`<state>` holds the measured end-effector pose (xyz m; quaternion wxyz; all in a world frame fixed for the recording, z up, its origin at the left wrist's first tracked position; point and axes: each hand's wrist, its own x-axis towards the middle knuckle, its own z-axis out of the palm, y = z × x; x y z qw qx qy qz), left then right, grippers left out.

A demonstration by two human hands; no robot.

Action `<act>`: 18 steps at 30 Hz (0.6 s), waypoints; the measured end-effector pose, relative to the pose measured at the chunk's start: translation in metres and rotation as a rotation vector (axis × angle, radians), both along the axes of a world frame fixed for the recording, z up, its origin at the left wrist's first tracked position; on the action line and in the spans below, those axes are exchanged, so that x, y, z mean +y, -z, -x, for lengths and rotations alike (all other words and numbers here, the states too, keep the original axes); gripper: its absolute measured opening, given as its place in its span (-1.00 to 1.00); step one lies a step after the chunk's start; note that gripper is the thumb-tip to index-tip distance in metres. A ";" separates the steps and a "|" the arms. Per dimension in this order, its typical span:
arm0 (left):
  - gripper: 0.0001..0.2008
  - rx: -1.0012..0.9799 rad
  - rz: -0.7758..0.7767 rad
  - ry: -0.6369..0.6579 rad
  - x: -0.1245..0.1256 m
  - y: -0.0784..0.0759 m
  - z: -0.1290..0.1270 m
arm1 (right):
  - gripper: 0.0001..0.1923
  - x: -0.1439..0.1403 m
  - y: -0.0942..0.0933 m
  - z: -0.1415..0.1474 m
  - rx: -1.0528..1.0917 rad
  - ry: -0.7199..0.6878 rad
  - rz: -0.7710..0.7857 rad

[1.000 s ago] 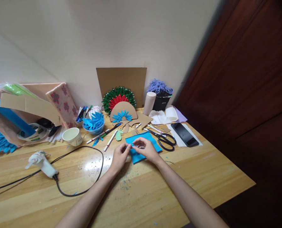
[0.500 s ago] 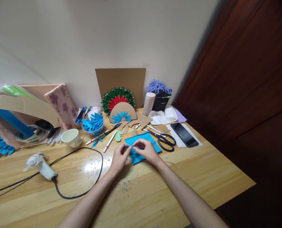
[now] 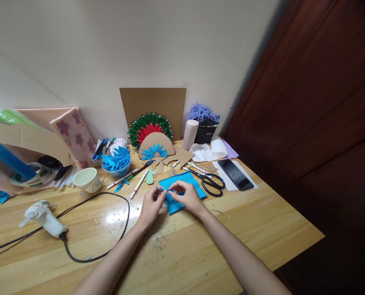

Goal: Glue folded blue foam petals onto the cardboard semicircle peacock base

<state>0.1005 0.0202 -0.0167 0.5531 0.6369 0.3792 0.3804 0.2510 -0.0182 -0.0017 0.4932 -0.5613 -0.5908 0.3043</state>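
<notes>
Over a flat blue cloth (image 3: 173, 205), my left hand (image 3: 150, 205) and my right hand (image 3: 187, 196) meet fingertip to fingertip. Both are closed in a pinch on a small thin blue strip (image 3: 162, 189), partly hidden by the fingers. Black-handled scissors (image 3: 214, 185) lie just right of the cloth. Behind it stands a cardboard half-circle (image 3: 155, 139) with blue petals (image 3: 154, 151) on it. Farther left, a clear bowl (image 3: 121, 170) is heaped with pointed blue pieces (image 3: 117, 157).
A white glue gun (image 3: 48, 221) with a looping black cable (image 3: 128, 213) lies at left, near a paper cup (image 3: 88, 182). Markers (image 3: 139, 184) and cardboard scraps (image 3: 179, 156) are scattered behind my hands. A phone (image 3: 236, 175) rests at right. A pale bottle (image 3: 190, 135) stands near the wall.
The view has shifted slightly, so everything sits a little farther left. Both hands stay pinched on the blue strip, with only small finger movement.
</notes>
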 end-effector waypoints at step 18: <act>-0.71 -0.073 0.039 -0.055 -0.001 -0.005 0.000 | -0.90 -0.005 -0.006 0.004 -0.146 0.014 -0.114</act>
